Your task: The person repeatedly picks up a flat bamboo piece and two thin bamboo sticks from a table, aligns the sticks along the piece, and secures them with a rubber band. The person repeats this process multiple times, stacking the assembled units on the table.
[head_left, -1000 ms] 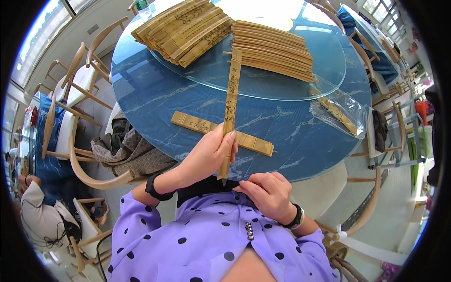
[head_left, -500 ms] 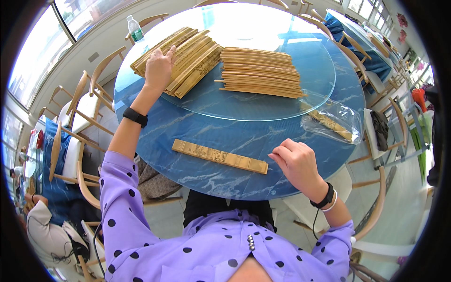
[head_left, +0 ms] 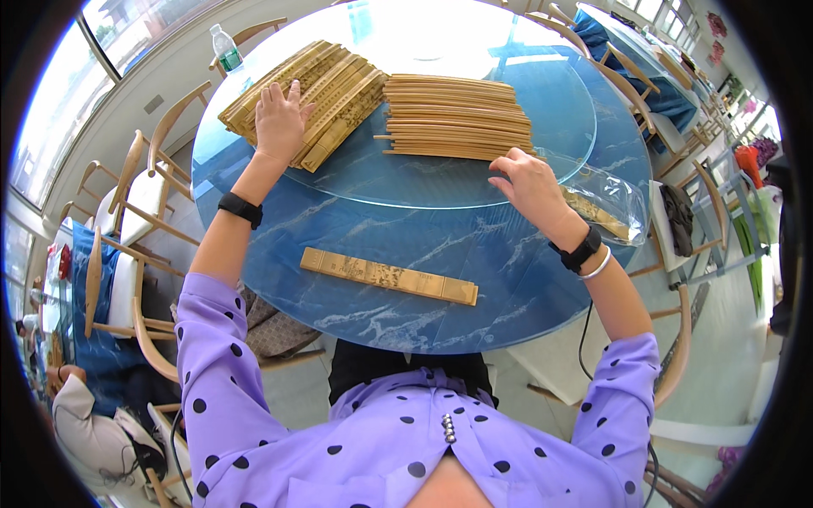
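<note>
A person in a purple polka-dot shirt sits at a round blue marbled surface [head_left: 508,279], seen from above, both arms stretched forward.

The left hand [head_left: 278,120] lies flat, fingers spread and grip released, on top of a slanted pile of carved bamboo slats [head_left: 339,89] at the far left of a round glass turntable [head_left: 474,182]. It presses on the pile without closing around anything. A black band [head_left: 240,209] circles that wrist.

The right hand [head_left: 529,182] reaches toward the near right end of a second, neater stack of plain bamboo strips [head_left: 453,114], which lies level across the middle of the turntable. Its fingers are curled loosely and its fingertips sit just at the stack's edge; whether they actually pinch a strip cannot be told. That wrist wears a black watch [head_left: 583,251] and a thin bracelet.

Just right of this hand, a clear plastic bag [head_left: 614,199] holds another carved slat.

Nearer the person, well apart from both hands, a single long carved bamboo slat [head_left: 388,276] lies flat on the blue surface, angled slightly.

A plastic water bottle [head_left: 225,48] stands at the far left edge. Wooden chairs [head_left: 135,195] ring the surface.
</note>
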A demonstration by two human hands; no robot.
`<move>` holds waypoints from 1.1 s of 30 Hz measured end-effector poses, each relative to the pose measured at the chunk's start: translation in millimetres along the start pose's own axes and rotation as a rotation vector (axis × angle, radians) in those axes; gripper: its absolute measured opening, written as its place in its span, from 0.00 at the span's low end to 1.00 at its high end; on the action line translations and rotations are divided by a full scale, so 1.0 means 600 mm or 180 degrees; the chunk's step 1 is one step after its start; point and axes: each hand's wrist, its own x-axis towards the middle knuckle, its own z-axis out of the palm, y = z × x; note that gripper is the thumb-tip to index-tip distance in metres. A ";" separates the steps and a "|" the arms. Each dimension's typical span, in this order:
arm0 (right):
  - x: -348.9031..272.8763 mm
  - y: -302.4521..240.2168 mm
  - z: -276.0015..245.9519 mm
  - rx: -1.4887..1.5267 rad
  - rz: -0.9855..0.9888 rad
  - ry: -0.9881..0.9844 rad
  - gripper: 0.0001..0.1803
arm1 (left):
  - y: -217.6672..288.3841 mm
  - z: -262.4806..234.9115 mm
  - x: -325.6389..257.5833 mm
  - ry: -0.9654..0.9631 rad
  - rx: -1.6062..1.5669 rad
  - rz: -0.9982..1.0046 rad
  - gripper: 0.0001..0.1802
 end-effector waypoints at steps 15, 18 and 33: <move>0.060 0.016 0.058 -0.0324 -0.0318 0.0061 0.13 | 0.106 -0.307 -0.312 -0.0857 -0.2629 -0.0662 0.20; 0.059 0.019 0.062 -0.0336 -0.0393 0.0014 0.11 | 0.127 -0.322 -0.359 -0.0963 -0.2800 -0.0858 0.19; 0.004 -0.009 0.053 -0.1315 -0.0974 -0.0266 0.07 | 0.204 -0.352 -0.403 -0.1009 -0.3314 -0.0917 0.18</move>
